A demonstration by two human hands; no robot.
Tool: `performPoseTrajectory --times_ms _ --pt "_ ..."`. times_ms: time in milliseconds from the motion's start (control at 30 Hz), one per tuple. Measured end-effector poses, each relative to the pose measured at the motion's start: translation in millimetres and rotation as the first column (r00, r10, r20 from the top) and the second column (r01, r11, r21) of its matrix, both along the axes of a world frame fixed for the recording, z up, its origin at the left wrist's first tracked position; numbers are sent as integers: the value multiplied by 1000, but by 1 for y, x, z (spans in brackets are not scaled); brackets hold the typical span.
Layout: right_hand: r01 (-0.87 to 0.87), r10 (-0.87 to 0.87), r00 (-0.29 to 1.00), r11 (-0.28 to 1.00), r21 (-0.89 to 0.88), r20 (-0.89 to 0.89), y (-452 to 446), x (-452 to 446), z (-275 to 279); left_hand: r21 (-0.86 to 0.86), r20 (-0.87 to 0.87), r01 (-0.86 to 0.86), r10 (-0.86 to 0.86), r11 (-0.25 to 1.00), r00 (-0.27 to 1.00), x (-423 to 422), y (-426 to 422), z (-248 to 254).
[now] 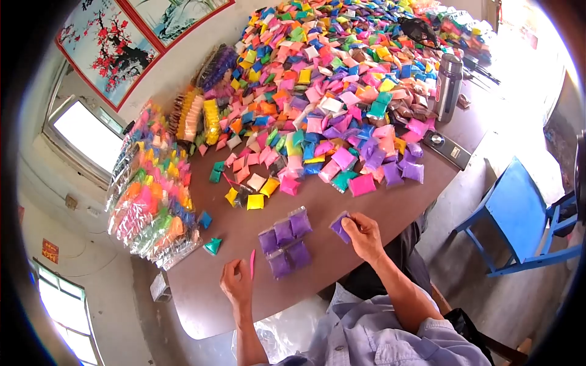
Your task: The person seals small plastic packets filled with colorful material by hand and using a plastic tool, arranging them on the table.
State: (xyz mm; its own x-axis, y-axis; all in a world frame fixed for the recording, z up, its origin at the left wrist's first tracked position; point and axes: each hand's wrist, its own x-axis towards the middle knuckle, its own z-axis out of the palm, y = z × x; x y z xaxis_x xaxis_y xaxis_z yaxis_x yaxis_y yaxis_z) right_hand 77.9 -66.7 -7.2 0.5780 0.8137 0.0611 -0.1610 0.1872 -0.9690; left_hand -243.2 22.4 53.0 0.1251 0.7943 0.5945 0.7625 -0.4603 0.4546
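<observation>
My right hand (364,236) pinches a small purple packet (339,227) between thumb and fingers, just above or at the table top. To its left lies a group of several purple packets (284,233) in clear film, set side by side in two rows. My left hand (236,283) is at the table's front left, its fingers loosely bent and nothing visible in them. Close beside its fingertips is a thin pink strip (253,263). The purple group sits between my two hands.
A large heap of colourful packets (317,91) covers the back of the brown table (207,305). Bundled bags of packets (155,189) stand along the left edge. On the right are a thermos (448,88) and a dark rectangular device (447,149). A blue chair (519,207) stands beyond.
</observation>
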Motion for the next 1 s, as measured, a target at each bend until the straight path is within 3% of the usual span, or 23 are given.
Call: performPoseTrajectory --times_ms 67,133,267,400,500,600,667,733,800,1000 --pt "-14 14 1000 999 34 -5 2 -1 -4 -153 115 85 -68 985 991 37 -23 27" --pt "-23 23 1000 1000 15 -20 4 -1 -7 -212 161 242 -210 947 964 72 -38 17" --pt "-6 14 998 994 105 -68 4 -2 -11 -452 640 595 -223 665 735 173 -60 10" --pt "64 -54 994 993 104 -91 1 4 -4 -449 647 612 -236 651 725 215 -51 -13" --pt "91 -93 995 994 62 22 -4 11 -4 -458 735 678 -184 575 653 221 -46 -37" --pt "107 -116 986 991 78 119 -3 15 -8 -497 664 626 -202 601 720 221 -45 -48" --pt "75 -69 916 997 0 394 -4 24 -1 -483 709 652 -176 584 683 222 -46 -45" --pt "88 -76 940 996 -22 332 -5 26 8 -466 751 675 -146 572 643 221 -45 -45" --pt "27 -20 987 999 -39 157 -3 28 -2 -470 733 674 -174 569 658 219 -43 -48" --pt "113 -112 981 994 4 160 -9 26 -2 -523 629 635 -245 569 738 224 -47 -44"
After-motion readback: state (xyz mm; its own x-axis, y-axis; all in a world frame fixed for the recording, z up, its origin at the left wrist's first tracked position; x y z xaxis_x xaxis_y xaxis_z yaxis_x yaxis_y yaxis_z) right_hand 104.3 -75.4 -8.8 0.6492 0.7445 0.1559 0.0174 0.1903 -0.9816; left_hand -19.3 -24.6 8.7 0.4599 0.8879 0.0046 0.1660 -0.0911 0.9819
